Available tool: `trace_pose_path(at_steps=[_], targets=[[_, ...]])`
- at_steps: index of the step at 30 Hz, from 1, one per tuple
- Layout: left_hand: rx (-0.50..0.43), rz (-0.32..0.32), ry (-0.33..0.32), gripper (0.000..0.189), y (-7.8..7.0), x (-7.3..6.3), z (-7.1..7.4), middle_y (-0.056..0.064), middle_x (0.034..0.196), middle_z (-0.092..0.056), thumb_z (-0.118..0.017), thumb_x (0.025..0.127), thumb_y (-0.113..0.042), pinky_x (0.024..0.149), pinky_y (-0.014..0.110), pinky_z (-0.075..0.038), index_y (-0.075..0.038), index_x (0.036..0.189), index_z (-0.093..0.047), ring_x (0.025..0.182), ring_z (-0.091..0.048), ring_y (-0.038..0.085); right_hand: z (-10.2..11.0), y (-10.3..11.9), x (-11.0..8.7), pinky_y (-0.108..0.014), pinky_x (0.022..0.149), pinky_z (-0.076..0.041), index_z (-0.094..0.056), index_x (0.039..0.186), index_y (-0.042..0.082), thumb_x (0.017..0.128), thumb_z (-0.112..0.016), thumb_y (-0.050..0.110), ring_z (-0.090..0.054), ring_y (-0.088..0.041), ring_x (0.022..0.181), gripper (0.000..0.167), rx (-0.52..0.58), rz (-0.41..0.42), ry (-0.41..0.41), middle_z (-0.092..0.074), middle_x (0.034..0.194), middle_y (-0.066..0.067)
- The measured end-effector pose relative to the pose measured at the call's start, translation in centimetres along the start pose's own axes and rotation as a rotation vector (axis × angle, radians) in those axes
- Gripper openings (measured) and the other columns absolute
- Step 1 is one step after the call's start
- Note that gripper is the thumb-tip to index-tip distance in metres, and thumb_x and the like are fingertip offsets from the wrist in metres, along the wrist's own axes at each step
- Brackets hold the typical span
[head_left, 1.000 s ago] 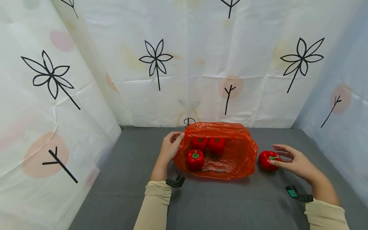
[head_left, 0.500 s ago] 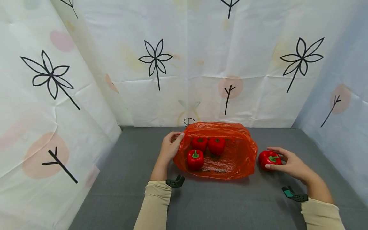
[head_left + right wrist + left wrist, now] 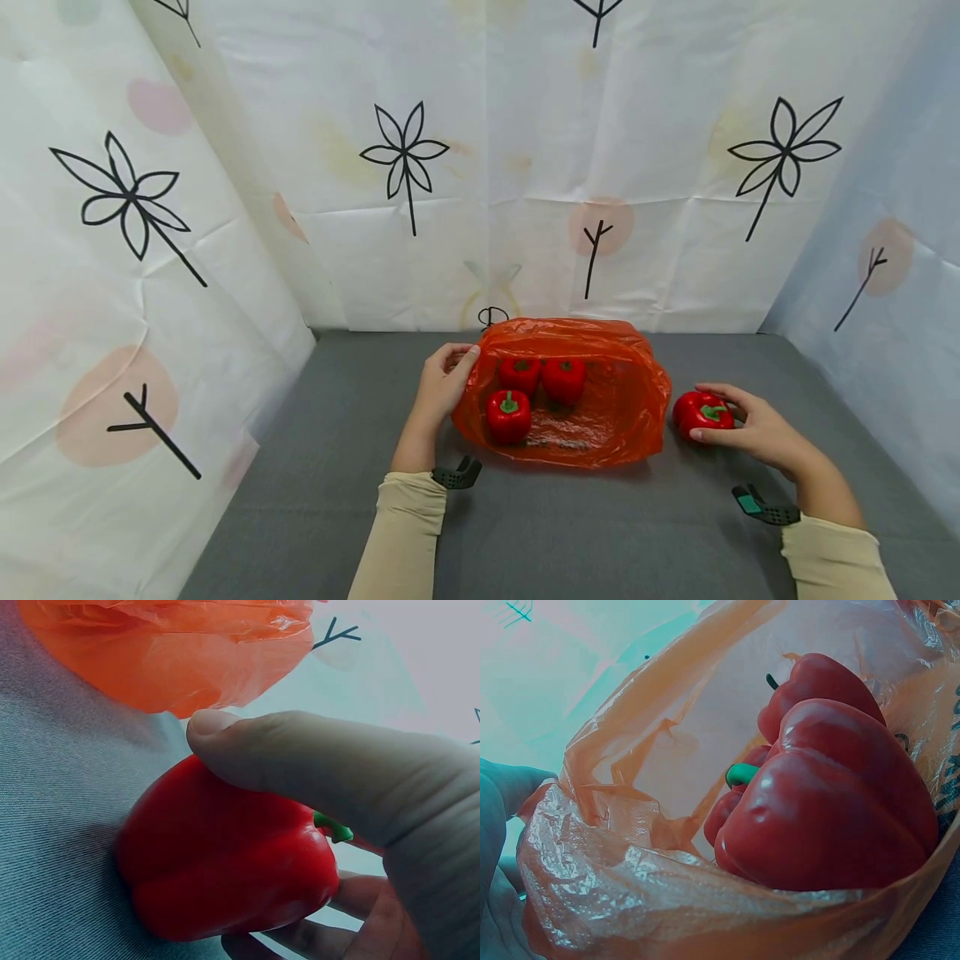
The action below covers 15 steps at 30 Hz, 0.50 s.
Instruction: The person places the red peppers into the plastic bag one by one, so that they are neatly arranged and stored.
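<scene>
An orange plastic bag (image 3: 600, 433) lies with its mouth spread towards me in the middle of the table. Three red bell peppers sit inside it; the nearest bell pepper (image 3: 508, 417) has its green stem up, and the left wrist view shows it large as a red bell pepper (image 3: 832, 817). My left hand (image 3: 442, 383) pinches the bag's left rim between thumb and fingers. Right of the bag, another red bell pepper (image 3: 693, 417) rests on the table. My right hand (image 3: 761, 429) grips it, thumb on the near side (image 3: 247, 746) and fingers around the far side.
The grey table (image 3: 585, 542) spreads out in front of the bag and to both sides. White cloth walls (image 3: 525, 167) with black plant drawings stand behind it and at left and right. A dark band (image 3: 457, 473) circles each wrist.
My right hand has moved left and closed in around the bell pepper beside the bag. My left hand and the bag have stayed in place.
</scene>
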<state>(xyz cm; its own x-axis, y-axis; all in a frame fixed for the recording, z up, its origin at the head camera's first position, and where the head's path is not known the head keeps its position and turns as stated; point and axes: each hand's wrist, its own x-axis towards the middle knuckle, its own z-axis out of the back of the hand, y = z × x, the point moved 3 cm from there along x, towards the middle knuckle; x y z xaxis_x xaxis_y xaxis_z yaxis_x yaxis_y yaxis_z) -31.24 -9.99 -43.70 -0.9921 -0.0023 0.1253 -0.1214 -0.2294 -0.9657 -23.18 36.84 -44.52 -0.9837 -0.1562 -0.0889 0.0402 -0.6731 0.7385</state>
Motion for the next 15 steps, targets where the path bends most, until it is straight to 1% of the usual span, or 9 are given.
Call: trace_pose_path(at_steps=[7, 15], targets=[[-0.013, -0.006, 0.001, 0.036, -0.03, -0.1, 0.06, 0.009, 0.112, -0.075, -0.065, 0.105, -0.043, 0.083, 0.033, -0.057, -0.013, 0.125, -0.073, 0.097, -0.07, 0.021, -0.04, -0.01, 0.11, -0.059, 0.089, -0.06, -0.04, 0.158, 0.0, 0.094, -0.081, 0.034, -0.044, -0.06, 0.132, 0.084, -0.016, -0.004, -0.009, -0.04, 0.155, -0.037], [-0.008, -0.001, -0.004, 0.036, -0.14, -0.09, 0.01, 0.009, 0.114, -0.075, -0.065, 0.105, -0.043, 0.084, 0.032, -0.057, -0.014, 0.126, -0.073, 0.098, -0.07, 0.021, -0.03, 0.25, -0.01, -0.06, 0.089, -0.06, -0.042, 0.157, -0.001, 0.093, -0.081, 0.034, -0.046, -0.061, 0.131, 0.083, -0.026, 0.003, -0.028, -0.043, 0.153, -0.037]])
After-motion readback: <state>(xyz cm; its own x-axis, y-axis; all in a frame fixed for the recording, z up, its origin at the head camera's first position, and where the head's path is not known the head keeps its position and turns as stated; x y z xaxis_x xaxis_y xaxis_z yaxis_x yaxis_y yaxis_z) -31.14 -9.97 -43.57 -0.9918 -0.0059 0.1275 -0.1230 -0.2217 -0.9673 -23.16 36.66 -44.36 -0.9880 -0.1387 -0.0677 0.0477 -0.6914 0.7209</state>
